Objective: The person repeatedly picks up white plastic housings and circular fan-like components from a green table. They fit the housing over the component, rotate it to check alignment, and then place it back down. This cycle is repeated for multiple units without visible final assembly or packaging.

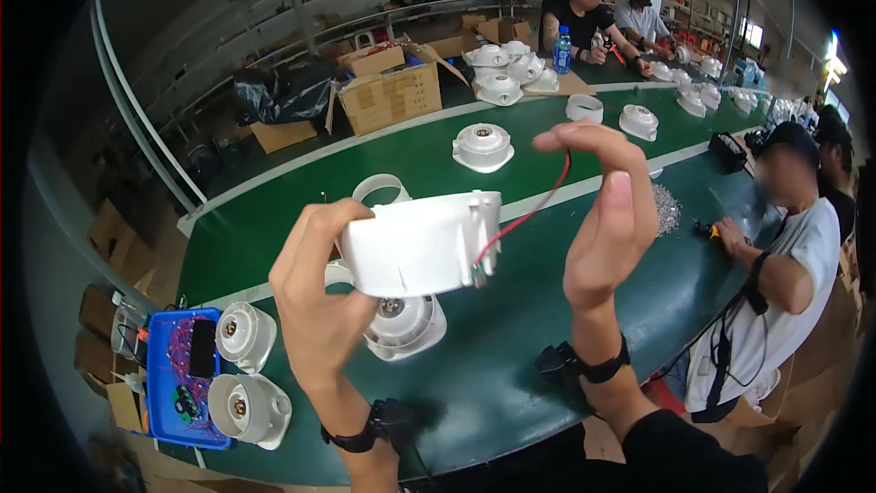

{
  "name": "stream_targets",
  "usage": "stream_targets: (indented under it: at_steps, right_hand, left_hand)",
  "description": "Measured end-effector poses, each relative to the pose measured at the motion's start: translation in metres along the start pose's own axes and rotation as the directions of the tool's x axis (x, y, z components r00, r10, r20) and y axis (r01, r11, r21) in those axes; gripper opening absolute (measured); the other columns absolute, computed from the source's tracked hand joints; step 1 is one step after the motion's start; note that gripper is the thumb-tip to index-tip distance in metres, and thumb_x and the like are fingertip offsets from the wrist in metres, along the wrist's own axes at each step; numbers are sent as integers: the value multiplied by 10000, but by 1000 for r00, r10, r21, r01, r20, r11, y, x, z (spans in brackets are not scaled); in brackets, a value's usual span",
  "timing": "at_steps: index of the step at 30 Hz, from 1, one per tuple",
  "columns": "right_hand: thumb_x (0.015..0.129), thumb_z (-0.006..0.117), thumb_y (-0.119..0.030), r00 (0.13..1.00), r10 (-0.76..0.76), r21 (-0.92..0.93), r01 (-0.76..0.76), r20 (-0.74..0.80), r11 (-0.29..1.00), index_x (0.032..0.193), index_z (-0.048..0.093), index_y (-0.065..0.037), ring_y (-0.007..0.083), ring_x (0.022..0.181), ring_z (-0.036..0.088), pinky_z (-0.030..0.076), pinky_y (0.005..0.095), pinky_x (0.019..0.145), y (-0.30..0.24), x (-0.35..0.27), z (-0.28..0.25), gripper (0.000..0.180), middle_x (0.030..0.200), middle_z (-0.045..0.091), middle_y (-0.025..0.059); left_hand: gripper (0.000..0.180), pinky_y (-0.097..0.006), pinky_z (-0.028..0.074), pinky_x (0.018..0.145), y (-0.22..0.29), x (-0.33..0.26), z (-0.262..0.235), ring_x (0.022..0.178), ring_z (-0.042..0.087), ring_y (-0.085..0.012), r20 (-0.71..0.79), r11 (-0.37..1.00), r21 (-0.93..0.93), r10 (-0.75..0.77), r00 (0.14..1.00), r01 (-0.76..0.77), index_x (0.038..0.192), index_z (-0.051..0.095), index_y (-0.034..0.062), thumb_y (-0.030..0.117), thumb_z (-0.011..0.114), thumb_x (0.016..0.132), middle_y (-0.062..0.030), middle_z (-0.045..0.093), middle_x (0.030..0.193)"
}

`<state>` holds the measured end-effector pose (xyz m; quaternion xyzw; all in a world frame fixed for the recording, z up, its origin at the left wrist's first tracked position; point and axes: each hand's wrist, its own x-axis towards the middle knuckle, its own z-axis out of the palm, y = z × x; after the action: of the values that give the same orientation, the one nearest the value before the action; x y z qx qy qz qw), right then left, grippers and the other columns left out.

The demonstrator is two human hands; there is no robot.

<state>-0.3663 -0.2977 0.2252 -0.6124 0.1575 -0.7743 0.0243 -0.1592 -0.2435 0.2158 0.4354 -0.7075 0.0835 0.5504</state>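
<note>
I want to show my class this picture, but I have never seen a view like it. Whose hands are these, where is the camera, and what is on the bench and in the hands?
The camera sits on a person's head and looks down, so the rounded, bent edges come from its wide lens. The two raised hands are that person's own. The left hand grips a white plastic housing. The right hand pinches a red wire that runs from it. Below lies a long green workbench with more white housings, a blue tray of small parts and cardboard boxes. Other people work along the bench, one seated at the right.
</note>
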Motion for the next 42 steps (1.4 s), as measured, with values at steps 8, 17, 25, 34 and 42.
stream_targets:
  at_steps: [8, 17, 25, 34, 42]
  right_hand:
    - [818, 599, -70, 962, 50, -360, 52, 267, 932, 793, 698, -41, 292, 994, 644, 194, 584, 1150, -12, -18, 15, 106, 855, 687, 59]
    - [761, 625, -62, 972, -158, -324, 208, 175, 923, 760, 697, -67, 280, 976, 718, 117, 620, 1170, -24, -15, -1, 72, 716, 690, 27]
    - [791, 637, -51, 969, 38, -100, -13, 244, 995, 800, 649, -19, 300, 668, 593, 476, 363, 581, 21, -39, 42, 35, 753, 613, 139]
    - [906, 569, -88, 936, 313, 1, -318, 160, 948, 677, 515, 26, 113, 481, 377, 302, 297, 459, 24, -39, 28, 262, 540, 420, 67]
    - [850, 575, -48, 978, 117, -54, -109, 175, 993, 658, 532, 9, 171, 433, 395, 290, 314, 442, 12, -42, 30, 205, 531, 421, 66]
  left_hand:
    - [387, -348, 474, 684, -6, 3, 12, 742, 583, -285, 28, 990, 139, -21, 999, 17, 994, 609, 18, -70, 677, 623, -114, 602, 847]
    - [408, -358, 485, 691, -1, 5, 19, 765, 602, -303, 119, 983, 160, -108, 987, 88, 1020, 633, 34, -83, 656, 629, -126, 613, 862]
    - [420, -333, 507, 680, -7, 5, 16, 785, 629, -273, 131, 983, 78, -174, 976, 165, 1038, 645, 32, -51, 676, 627, -108, 660, 925]
    - [800, -415, 497, 936, -9, 3, 11, 1125, 607, -298, 202, 973, -203, -66, 977, 107, 1393, 455, 36, 194, 814, 696, -163, 595, 1231]
    - [800, -382, 461, 950, -4, 1, 40, 1017, 603, -261, 112, 888, -377, -239, 964, 264, 1389, 383, -47, 328, 783, 807, -220, 606, 1112]
